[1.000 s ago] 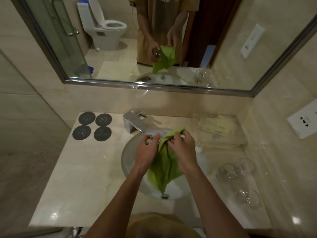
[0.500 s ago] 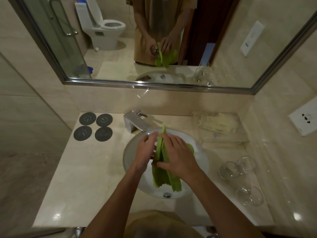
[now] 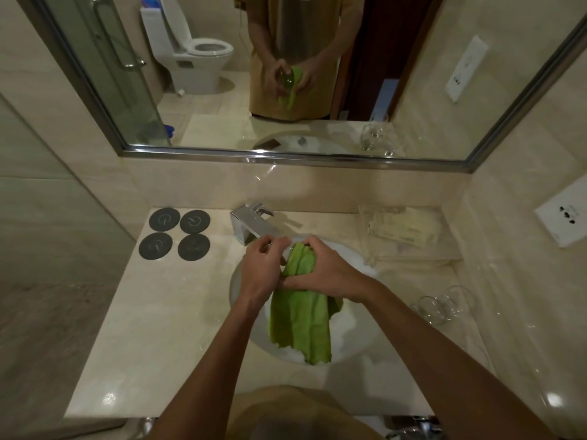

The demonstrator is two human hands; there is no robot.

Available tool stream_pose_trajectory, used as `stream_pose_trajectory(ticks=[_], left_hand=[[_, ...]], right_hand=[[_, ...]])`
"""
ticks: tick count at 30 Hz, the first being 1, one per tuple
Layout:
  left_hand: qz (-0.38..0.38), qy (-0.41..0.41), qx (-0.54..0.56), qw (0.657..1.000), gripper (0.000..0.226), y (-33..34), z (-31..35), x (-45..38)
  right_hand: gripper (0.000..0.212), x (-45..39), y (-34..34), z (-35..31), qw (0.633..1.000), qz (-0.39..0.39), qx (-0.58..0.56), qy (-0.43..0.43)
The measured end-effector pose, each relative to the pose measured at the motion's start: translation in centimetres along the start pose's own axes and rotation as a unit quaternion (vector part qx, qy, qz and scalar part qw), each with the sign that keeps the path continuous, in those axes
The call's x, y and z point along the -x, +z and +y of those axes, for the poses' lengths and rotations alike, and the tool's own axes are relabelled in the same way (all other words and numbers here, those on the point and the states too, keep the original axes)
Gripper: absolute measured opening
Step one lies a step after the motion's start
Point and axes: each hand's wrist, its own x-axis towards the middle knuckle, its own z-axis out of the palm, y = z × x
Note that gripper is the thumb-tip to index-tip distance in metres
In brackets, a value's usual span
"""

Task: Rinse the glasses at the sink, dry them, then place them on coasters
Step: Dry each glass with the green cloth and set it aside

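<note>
Over the sink (image 3: 244, 315), in the head view, both hands met above the white basin. The left hand (image 3: 262, 271) had its fingers curled round a glass (image 3: 275, 248); the glass itself was almost wholly hidden behind the fingers, and only a faint glint showed directly. The mirror (image 3: 127, 90) above the bench reflected that hand wrapped round a clear glass with green behind it. The right hand (image 3: 320, 271) gripped a green cloth (image 3: 300, 325), fingers bent over its bunched top edge, pressed against the left hand. The rest of the cloth hung down into the basin, its lower edge ragged and near the front rim.

On the bench (image 3: 152, 338), left of the chrome tap (image 3: 251, 225), four dark round coasters (image 3: 174, 238) lay in a two-by-two block, all bare. To the right of the sink, more glasses (image 3: 444, 304) stood close together near the side wall; their exact number could not be told. Behind them, at the back right corner, lay a clear packet with pale contents (image 3: 403, 231). A white wall socket (image 3: 563, 217) sat on the right wall.
</note>
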Motion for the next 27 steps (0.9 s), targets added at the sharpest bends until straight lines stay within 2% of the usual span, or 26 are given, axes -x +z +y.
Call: stream_pose_trajectory(ticks=[3, 6, 10, 12, 17, 20, 24, 27], left_hand=[[0.004, 0.038, 0.009, 0.999, 0.039, -0.1, 0.3, 0.2], [0.039, 0.044, 0.018, 0.998, 0.031, 0.0, 0.8, 0.2], [0.057, 0.048, 0.005, 0.997, 0.032, 0.3, 2.0, 0.2], [0.061, 0.073, 0.004, 0.996, 0.030, 0.3, 2.6, 0.5], [0.036, 0.122, 0.019, 0.992, 0.023, -0.2, 2.9, 0.1], [0.015, 0.134, 0.054, 0.989, 0.018, -0.3, 2.8, 0.2], [-0.016, 0.156, 0.068, 0.985, 0.015, -0.5, 2.6, 0.4], [-0.038, 0.164, 0.087, 0.982, 0.022, -0.5, 2.6, 0.5]], right_hand=[[0.070, 0.3, 0.0, -0.8, 1.000, -0.001, 0.022, -0.012], [0.079, 0.7, 0.9, -1.7, 0.986, 0.065, 0.140, -0.065], [0.090, 0.9, 2.2, -1.6, 0.912, 0.171, 0.341, -0.149], [0.091, 1.0, 2.2, -1.6, 0.895, 0.199, 0.360, -0.173], [0.076, 1.4, 1.1, -3.3, 0.959, 0.152, 0.208, -0.117], [0.072, 1.4, -0.2, -4.2, 0.983, 0.095, 0.124, -0.091], [0.062, 1.4, -2.1, -4.5, 0.999, -0.025, -0.002, -0.039], [0.044, 1.6, -2.6, -3.9, 0.978, -0.101, -0.181, -0.006]])
